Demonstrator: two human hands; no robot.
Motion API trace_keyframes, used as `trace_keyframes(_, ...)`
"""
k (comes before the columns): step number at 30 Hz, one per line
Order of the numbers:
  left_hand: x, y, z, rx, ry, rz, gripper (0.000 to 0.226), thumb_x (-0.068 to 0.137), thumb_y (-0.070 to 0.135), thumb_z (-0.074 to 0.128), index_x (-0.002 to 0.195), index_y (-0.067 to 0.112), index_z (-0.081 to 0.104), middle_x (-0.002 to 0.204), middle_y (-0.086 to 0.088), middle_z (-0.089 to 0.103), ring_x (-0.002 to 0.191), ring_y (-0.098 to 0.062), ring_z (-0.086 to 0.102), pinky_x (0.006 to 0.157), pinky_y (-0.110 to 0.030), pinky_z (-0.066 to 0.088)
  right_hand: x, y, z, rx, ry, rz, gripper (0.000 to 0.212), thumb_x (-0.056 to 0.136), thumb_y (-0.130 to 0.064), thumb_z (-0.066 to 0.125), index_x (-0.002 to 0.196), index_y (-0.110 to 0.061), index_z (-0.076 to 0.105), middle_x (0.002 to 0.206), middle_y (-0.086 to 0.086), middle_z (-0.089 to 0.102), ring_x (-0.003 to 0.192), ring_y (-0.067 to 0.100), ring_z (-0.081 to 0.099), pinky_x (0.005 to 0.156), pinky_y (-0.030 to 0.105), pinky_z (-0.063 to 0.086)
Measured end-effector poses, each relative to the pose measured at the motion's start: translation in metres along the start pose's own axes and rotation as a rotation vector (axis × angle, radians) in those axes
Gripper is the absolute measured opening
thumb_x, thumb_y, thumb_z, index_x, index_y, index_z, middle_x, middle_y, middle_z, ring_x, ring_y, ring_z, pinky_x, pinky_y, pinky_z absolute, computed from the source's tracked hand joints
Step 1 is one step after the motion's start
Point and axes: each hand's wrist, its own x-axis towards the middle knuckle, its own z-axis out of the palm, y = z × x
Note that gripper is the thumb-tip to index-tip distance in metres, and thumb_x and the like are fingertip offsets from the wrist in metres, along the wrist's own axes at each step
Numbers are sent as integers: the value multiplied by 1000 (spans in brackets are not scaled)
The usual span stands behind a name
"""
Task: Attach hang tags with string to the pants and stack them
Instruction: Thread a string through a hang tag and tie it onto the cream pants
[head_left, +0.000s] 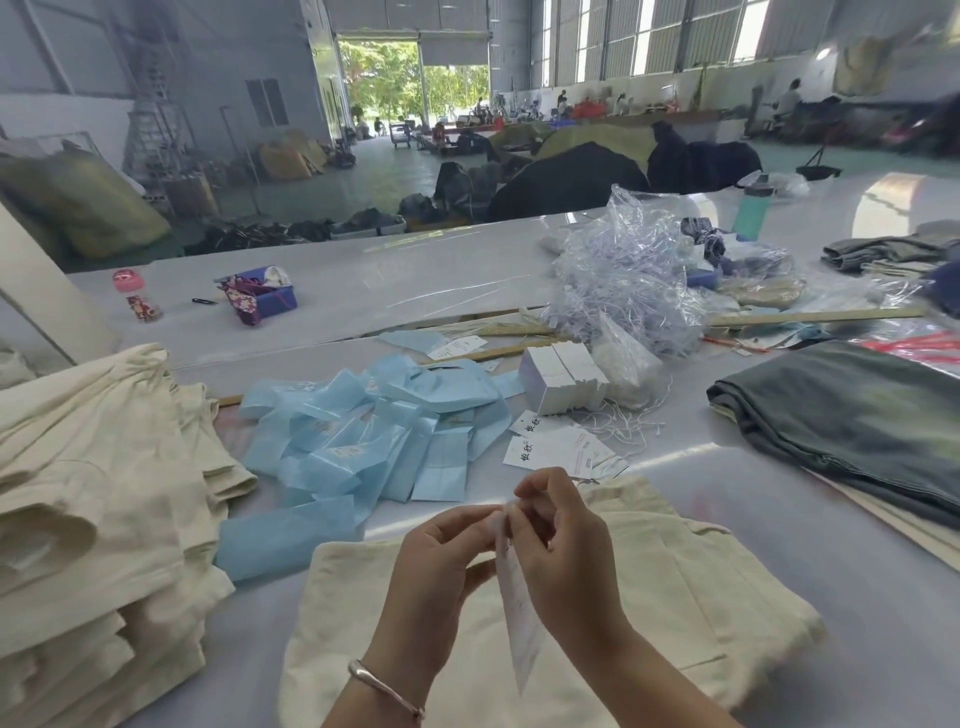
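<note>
Lying far left: a stack of folded cream pants (98, 499) on the white table (779, 545), several layers deep.
Blue pile: loose pale blue packets (363, 441) heaped just right of that stack.
Left hand (441, 561): fingers curled, fingertips pinching the top of a white hang tag (519, 613); a silver bangle (387, 688) sits on the wrist.
Right hand (561, 540): fingers curled, pinching at the same top edge, the two hands touching.
Hang tag: hangs down between the hands, above the cream pants (675, 597) lying flat in front of the person.
Beyond the hands: loose printed tags (561, 449) and a white block of tags (561, 379) with string.
Right: folded dark green pants (852, 415).
</note>
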Motion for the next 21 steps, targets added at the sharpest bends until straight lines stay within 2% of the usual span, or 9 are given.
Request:
trace_keyframes(3, 3, -4, -6, 34, 21, 1, 17, 72, 19, 76, 85, 8, 76, 90, -14, 73, 81, -20, 66, 70, -29, 52, -1, 0, 1, 6, -33, 5, 22, 84, -1, 64, 88, -19, 52, 64, -5, 61, 53, 12, 55, 53, 27, 46)
trace_keyframes(8, 6, -7, -5, 238, 16, 74, 6, 88, 6, 66, 86, 2, 69, 77, -7, 70, 67, -11, 59, 52, -19, 42, -2, 2, -4, -14, -75, 6, 18, 84, -3, 64, 87, -18, 53, 59, -12, 58, 51, 7, 51, 50, 14, 37)
trace_keyframes(11, 6, -10, 3, 379, 2, 143, 7, 91, 5, 62, 86, 4, 67, 71, -1, 68, 62, -6, 55, 51, -18, 42, -1, 5, -11, -40, -78, 8, 15, 84, -4, 64, 88, -16, 54, 56, -19, 54, 50, 5, 48, 51, 11, 33)
trace_keyframes(13, 6, -12, 9, 379, 8, 162, 8, 92, 6, 61, 87, 6, 67, 71, 0, 66, 59, -6, 52, 51, -17, 42, 2, 6, -15, -37, -66, 6, 15, 84, -5, 63, 88, -17, 54, 57, -21, 54, 49, 6, 46, 51, 11, 33)
trace_keyframes(18, 12, -11, 21, 330, -10, 200, 9, 89, 9, 66, 90, 16, 72, 84, -6, 73, 67, -7, 57, 53, -18, 42, 8, 12, -22, 77, 18, 58, 21, 85, 0, 64, 88, -18, 54, 62, -6, 59, 52, 8, 51, 51, 26, 44)
trace_keyframes(21, 19, -10, 29, 388, 30, 259, 15, 85, 6, 70, 83, 20, 74, 80, -5, 73, 68, -7, 60, 53, -16, 42, 13, 19, -29, 88, 4, 80, 23, 85, 0, 64, 87, -20, 54, 62, -5, 61, 53, 10, 53, 53, 34, 50)
